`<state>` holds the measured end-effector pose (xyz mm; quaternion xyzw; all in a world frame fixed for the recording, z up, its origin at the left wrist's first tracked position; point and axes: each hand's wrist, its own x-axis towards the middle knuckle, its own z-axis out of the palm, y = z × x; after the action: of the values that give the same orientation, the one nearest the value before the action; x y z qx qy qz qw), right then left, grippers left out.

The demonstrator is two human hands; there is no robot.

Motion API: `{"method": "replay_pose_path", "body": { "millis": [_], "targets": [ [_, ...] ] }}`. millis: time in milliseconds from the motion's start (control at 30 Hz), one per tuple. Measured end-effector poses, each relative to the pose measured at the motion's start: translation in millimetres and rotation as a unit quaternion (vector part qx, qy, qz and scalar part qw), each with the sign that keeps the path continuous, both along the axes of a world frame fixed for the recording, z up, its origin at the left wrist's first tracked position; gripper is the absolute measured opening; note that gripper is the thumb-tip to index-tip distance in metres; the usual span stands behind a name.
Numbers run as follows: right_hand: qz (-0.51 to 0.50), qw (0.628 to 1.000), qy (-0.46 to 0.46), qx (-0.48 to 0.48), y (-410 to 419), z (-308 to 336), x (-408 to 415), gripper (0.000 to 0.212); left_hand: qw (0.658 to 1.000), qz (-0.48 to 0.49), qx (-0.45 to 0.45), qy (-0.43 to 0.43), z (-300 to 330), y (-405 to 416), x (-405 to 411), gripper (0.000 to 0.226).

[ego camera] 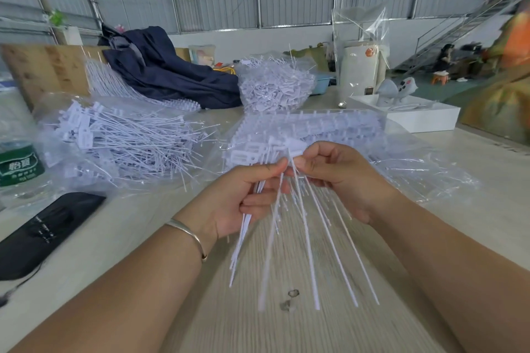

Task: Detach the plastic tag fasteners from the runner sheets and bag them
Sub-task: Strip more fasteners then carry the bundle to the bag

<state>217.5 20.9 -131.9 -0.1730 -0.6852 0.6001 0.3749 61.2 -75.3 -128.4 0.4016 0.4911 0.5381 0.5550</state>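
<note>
Long thin white plastic tag fasteners (304,238) fan downward toward the viewer, heads up, over the pale wood-grain table (315,329). The left hand (243,198) grips a bunch of stems; the right hand (338,178) pinches the heads. Beyond, a white runner sheet (309,126) lies on clear plastic bags (430,175); loose fasteners fill another bag (120,140) left.

white tag fasteners (289,226), fanned downward above table
</note>
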Motion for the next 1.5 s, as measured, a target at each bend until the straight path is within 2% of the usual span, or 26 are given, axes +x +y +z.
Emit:
{"method": "replay_pose_path", "body": {
  "millis": [100, 167, 233, 300, 600, 700, 800, 967, 1067, 1133, 1233, 1267, 1367, 1400, 1433, 1500],
  "targets": [
    [-0.114, 0.989, -0.032, 0.089, 5.1, -1.8, 0.9, 0.022, 0.994, 0.096, -0.017, 0.045, -3.0, 3.4, -3.9, 0.014],
    [-0.164, 0.97, -0.077, 0.163, 6.8, -2.9, 0.5, 0.017, 0.981, 0.154, -0.003, 0.117, -6.2, 4.7, -5.0, 0.017],
    [-0.19, 0.951, -0.113, 0.215, 7.0, -3.4, -0.4, 0.012, 0.969, 0.176, 0.017, 0.171, -7.6, 5.1, -4.6, 0.024],
    [-0.194, 0.944, -0.123, 0.237, 7.8, -3.3, 0.4, 0.01, 0.972, 0.162, 0.027, 0.168, -6.9, 4.3, -5.0, 0.024],
    [-0.103, 0.976, -0.077, 0.178, 1.9, 1.6, 3.3, 0.01, 0.99, 0.101, 0.034, 0.095, -5.8, 4.7, -8.6, 0.022],
    [-0.07, 0.987, -0.056, 0.132, 2.5, 2.8, 5.6, 0.012, 0.988, 0.1, 0.036, 0.114, -5.7, 5.4, -11.8, 0.024],
    [-0.032, 0.994, -0.066, 0.084, 3.9, 5.7, 8.6, 0.015, 0.985, 0.094, 0.037, 0.142, -6.0, 4.9, -16.1, 0.024],
    [-0.019, 0.989, -0.126, 0.073, 4.9, 14.7, 15.0, 0.016, 0.992, 0.048, 0.019, 0.119, -4.5, 5.5, -16.4, 0.027],
    [-0.006, 0.982, -0.172, 0.077, 3.9, 17.0, 17.5, 0.017, 0.985, 0.02, 0.011, 0.17, -6.4, 5.1, -13.4, 0.029],
    [-0.006, 0.976, -0.199, 0.084, 3.9, 16.5, 17.2, 0.021, 0.974, 0.009, 0.017, 0.225, -7.8, 4.1, -9.3, 0.023],
    [-0.022, 0.964, -0.231, 0.13, 1.5, 11.9, 13.4, 0.018, 0.954, 0.009, 0.03, 0.297, -9.1, 5.4, -1.8, 0.02],
    [-0.034, 0.956, -0.246, 0.155, 0.1, 10.5, 12.3, 0.012, 0.944, 0.026, 0.032, 0.327, -10.9, 6.2, -2.2, 0.023],
    [-0.075, 0.937, -0.273, 0.205, 1.2, 9.7, 13.4, 0.013, 0.878, 0.121, 0.017, 0.463, -16.9, 8.1, -14.1, 0.013],
    [-0.088, 0.938, -0.265, 0.203, 3.8, 10.6, 15.3, 0.016, 0.876, 0.139, 0.006, 0.463, -17.8, 7.8, -18.4, 0.018],
    [-0.099, 0.943, -0.25, 0.195, 6.4, 11.6, 17.2, 0.018, 0.888, 0.146, -0.001, 0.437, -18.7, 8.0, -22.2, 0.021],
    [-0.109, 0.958, -0.203, 0.17, 9.6, 12.9, 18.7, 0.018, 0.929, 0.14, -0.005, 0.344, -16.9, 8.8, -23.4, 0.029]
  ]
}}
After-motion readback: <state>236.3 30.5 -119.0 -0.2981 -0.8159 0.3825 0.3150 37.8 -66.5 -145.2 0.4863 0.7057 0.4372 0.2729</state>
